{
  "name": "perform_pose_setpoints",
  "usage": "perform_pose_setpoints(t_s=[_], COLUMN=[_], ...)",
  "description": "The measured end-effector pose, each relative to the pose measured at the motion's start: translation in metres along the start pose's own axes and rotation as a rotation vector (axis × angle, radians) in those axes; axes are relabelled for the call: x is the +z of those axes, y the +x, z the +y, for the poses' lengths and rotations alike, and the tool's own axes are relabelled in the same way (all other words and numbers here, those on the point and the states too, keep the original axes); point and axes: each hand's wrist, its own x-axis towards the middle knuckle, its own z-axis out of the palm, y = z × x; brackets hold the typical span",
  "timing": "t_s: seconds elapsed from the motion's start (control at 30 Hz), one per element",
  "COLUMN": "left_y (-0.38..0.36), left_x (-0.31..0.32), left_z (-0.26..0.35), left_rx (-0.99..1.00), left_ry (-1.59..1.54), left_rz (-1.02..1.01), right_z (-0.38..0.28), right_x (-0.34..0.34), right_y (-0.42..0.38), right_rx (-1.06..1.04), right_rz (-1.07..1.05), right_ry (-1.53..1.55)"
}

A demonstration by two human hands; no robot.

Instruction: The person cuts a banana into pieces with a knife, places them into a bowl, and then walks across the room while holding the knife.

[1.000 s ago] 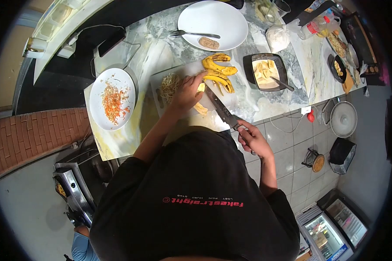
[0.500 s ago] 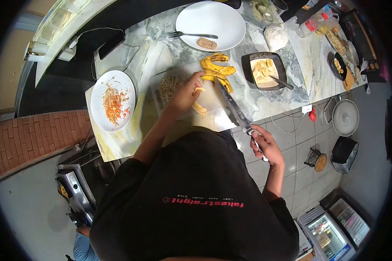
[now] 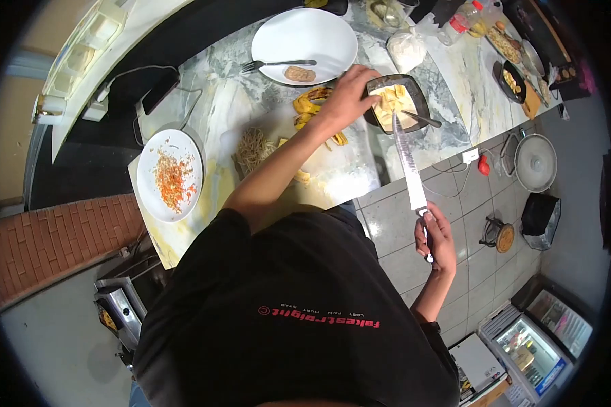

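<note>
My left hand (image 3: 352, 96) reaches to the left rim of the dark square bowl (image 3: 421, 102), thumb and fingers apart, with nothing visible between them. Pale banana pieces (image 3: 392, 100) sit in a creamy batter there, beside a spoon (image 3: 422, 120). In my right hand (image 3: 436, 239) is the handle of a long knife (image 3: 409, 163), its tip at the bowl's near edge. Yellow banana peels (image 3: 307, 107) lie partly hidden behind my left forearm. A piece of banana (image 3: 302, 176) shows on the cutting board (image 3: 339, 180) below that forearm.
Bean sprouts (image 3: 252, 150) lie left of my forearm. A plate of shredded vegetables (image 3: 173, 180) stands at the left. Farther back are a large white plate (image 3: 305, 37) with a fork (image 3: 278, 64) and a brown patty (image 3: 299, 74), and a bag of white powder (image 3: 407, 51).
My left hand has moved from the banana on the board to the bowl at the right. The knife has swung from the peels to the bowl's near edge, still in my right hand.
</note>
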Motion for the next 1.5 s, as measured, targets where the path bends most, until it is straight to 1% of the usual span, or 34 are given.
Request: perform_pose_setpoints(t_s=[0.07, 0.13, 0.2, 0.23, 0.27, 0.3, 0.33, 0.4, 0.43, 0.5, 0.53, 0.6, 0.63, 0.7, 0.8, 0.93, 1.0, 1.13, 1.23, 1.3, 1.33, 1.4, 1.43, 1.5], left_y=[-0.019, -0.049, -0.086, -0.105, -0.122, -0.135, -0.145, -0.161, -0.165, -0.167, -0.164, -0.156, -0.156, -0.155, -0.159, -0.158, -0.156, -0.148, -0.14, -0.135, -0.138, -0.142, -0.141, -0.136], left_x=[-0.021, -0.046, -0.074, -0.087, -0.099, -0.107, -0.113, -0.123, -0.124, -0.122, -0.122, -0.119, -0.117, -0.113, -0.107, -0.105, -0.103, -0.1, -0.097, -0.099, -0.097, -0.095, -0.097, -0.102], left_z=[-0.007, -0.022, -0.031, -0.037, -0.045, -0.047, -0.044, -0.036, -0.031, -0.022, -0.017, -0.009, -0.011, -0.019, -0.023, -0.025, -0.024, -0.021, -0.021, -0.016, -0.021, -0.029, -0.029, -0.023], left_rx=[-0.044, -0.111, -0.261, -0.27, -0.332, -0.392, -0.395, -0.623, -0.628, -0.361, -0.366, -0.447, -0.446, -0.406, -0.412, -0.396, -0.447, -0.425, -0.367, -0.496, -0.491, -0.588, -0.583, -0.663], left_ry=[-0.028, 0.009, 0.137, 0.145, 0.174, 0.2, 0.202, 0.019, 0.021, 0.235, 0.236, 0.302, 0.297, 0.255, 0.204, 0.232, 0.285, 0.26, 0.255, 0.048, 0.048, -0.379, -0.379, -0.36], left_rz=[-0.012, 0.083, 0.103, 0.103, 0.059, 0.017, 0.026, -0.16, -0.144, -0.206, -0.194, -0.306, -0.301, -0.378, -0.383, -0.409, -0.438, -0.418, -0.394, -0.362, -0.371, -0.225, -0.237, -0.116], right_z=[0.007, 0.016, 0.019, 0.019, 0.021, 0.024, 0.025, 0.025, 0.027, 0.03, 0.032, 0.034, 0.033, 0.031, 0.031, 0.032, 0.036, 0.036, 0.037, 0.035, 0.035, 0.032, 0.026, 0.021], right_x=[0.004, 0.007, 0.021, 0.032, 0.04, 0.048, 0.055, 0.068, 0.073, 0.081, 0.083, 0.085, 0.084, 0.083, 0.08, 0.081, 0.077, 0.061, 0.044, 0.033, 0.028, 0.017, 0.013, 0.003], right_y=[-0.001, 0.005, 0.013, 0.016, 0.022, 0.029, 0.035, 0.047, 0.053, 0.065, 0.07, 0.075, 0.075, 0.074, 0.071, 0.063, 0.062, 0.054, 0.047, 0.039, 0.036, 0.031, 0.027, 0.022], right_rx=[0.047, 0.077, 0.119, 0.128, 0.131, 0.147, 0.159, 0.175, 0.162, 0.124, 0.122, 0.109, 0.109, 0.169, 0.202, 0.195, 0.205, 0.222, 0.226, 0.219, 0.217, 0.176, 0.161, 0.144], right_rz=[-0.027, -0.065, -0.125, -0.143, -0.152, -0.207, -0.261, -0.299, -0.309, -0.317, -0.325, -0.313, -0.311, -0.336, -0.363, -0.339, -0.353, -0.344, -0.34, -0.309, -0.303, -0.257, -0.231, -0.186], right_ry=[-0.014, -0.028, -0.273, -0.286, -0.287, -0.315, -0.347, -0.381, -0.443, -0.55, -0.561, -0.564, -0.571, -0.543, -0.452, -0.428, -0.368, -0.299, -0.23, -0.182, -0.174, -0.088, -0.075, -0.051])
